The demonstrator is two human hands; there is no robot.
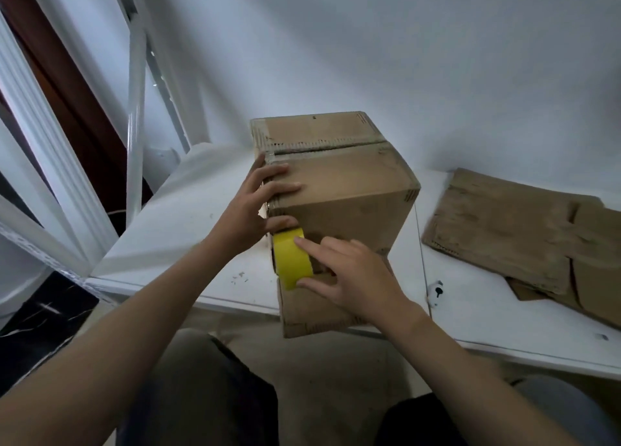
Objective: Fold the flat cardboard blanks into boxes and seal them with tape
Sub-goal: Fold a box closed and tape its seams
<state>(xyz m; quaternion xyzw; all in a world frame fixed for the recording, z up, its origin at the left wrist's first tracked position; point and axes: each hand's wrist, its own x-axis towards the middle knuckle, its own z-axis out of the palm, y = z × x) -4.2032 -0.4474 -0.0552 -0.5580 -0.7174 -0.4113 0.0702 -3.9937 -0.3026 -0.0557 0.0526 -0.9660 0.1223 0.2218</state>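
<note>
Forefinger and thumb of your right hand (353, 277) pinch the yellow tape roll (291, 261), which sits against the near face of the box (342, 183), close to its left edge in the middle of the frame. Your left hand (255, 207) lies flat over that same edge, with straight fingers on the upper face and the thumb pressing just above the roll. My guess is that it is pinning the tape's free end.

The box is already folded up and stands on the white bench (188, 230), its lower near corner past the front edge. So you seem to be sealing this one. A dark seam still runs across its upper face, and I cannot tell whether tape covers it. At the right of the frame a pile of flat blanks (504, 230) lies unfolded on the bench, so most of the job looks to be ahead of you.
</note>
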